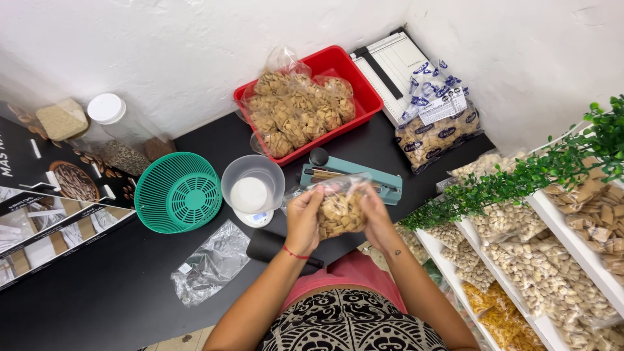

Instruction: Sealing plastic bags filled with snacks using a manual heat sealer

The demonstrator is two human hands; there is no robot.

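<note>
Both hands clamp one clear snack bag [339, 209]: left hand [304, 218] curled on at nine o'clock, right hand [379, 218] at three; teal heat sealer [354, 177] just beyond at twelve.

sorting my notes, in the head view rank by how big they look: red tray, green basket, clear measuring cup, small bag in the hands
1. red tray
2. green basket
3. clear measuring cup
4. small bag; closer to the camera, so it and the cup are unsure.

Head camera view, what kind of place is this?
Probably a small snack-packing shop: both hands hold a clear bag of crackers by a teal heat sealer, with filled bags in a red tray and on white shelves.
</note>
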